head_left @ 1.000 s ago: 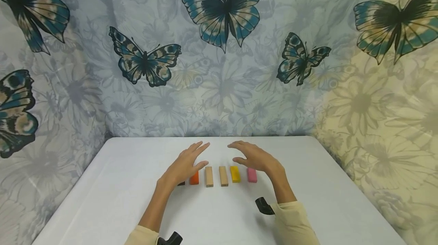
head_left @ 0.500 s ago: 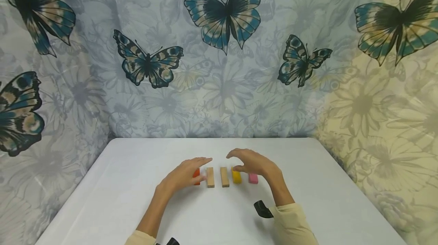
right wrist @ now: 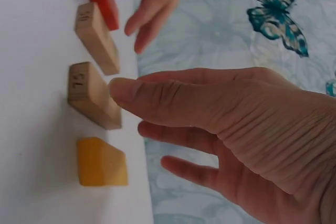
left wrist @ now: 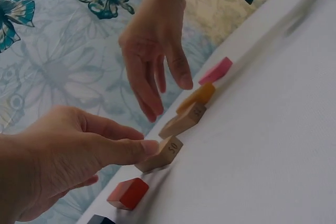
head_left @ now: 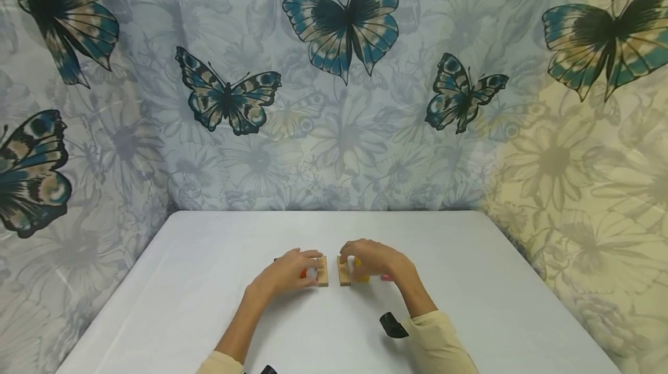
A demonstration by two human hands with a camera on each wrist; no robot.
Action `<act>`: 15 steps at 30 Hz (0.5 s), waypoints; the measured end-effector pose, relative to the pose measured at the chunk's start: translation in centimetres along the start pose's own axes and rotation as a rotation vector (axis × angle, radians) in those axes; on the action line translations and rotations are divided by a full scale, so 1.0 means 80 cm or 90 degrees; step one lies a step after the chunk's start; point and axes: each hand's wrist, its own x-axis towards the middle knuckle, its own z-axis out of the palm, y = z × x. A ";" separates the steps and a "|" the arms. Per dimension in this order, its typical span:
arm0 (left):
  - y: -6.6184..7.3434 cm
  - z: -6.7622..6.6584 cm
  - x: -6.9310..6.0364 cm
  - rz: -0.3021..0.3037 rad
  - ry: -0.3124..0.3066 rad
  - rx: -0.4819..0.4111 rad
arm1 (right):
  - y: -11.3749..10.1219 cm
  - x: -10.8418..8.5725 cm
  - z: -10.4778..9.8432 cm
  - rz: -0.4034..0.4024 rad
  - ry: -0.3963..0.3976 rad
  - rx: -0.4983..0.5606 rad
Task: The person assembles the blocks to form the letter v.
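Two plain wooden blocks stand near the table's middle. The left wooden block is marked 50 in the left wrist view; the right wooden block is marked 75 in the right wrist view. My left hand hovers beside the left block, its fingers and thumb spread apart. In the left wrist view its thumb overlaps that block; contact is unclear. My right hand reaches over the right block and the yellow block, fingers bent loosely, thumb apart from them. Neither hand visibly grips a block.
A red-orange block and a dark block continue the row on the left. At its right end lies a pink block. The row stands on a white table, with butterfly-patterned fabric behind and at both sides.
Both hands have come down and nearer to the two wooden blocks. The left hand covers much of the red-orange block, the right hand much of the yellow one. The blocks have not visibly moved.
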 end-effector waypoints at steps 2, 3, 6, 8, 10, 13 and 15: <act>0.002 0.003 0.002 0.010 0.002 0.000 | -0.001 0.005 0.006 0.004 -0.004 -0.011; 0.003 0.005 0.003 0.014 0.003 0.001 | -0.001 0.007 0.008 0.006 -0.006 -0.021; 0.005 0.012 0.007 0.023 0.011 0.012 | 0.000 0.013 0.015 0.008 -0.009 -0.050; 0.004 0.017 0.009 0.030 0.022 0.018 | 0.001 0.015 0.017 0.009 -0.009 -0.063; 0.005 0.021 0.010 0.031 0.036 0.027 | 0.001 0.015 0.018 0.010 -0.007 -0.067; 0.008 0.023 0.011 0.031 0.056 0.038 | 0.000 0.014 0.019 0.009 -0.006 -0.067; 0.011 0.024 0.010 0.020 0.062 0.043 | -0.001 0.013 0.018 0.006 -0.004 -0.069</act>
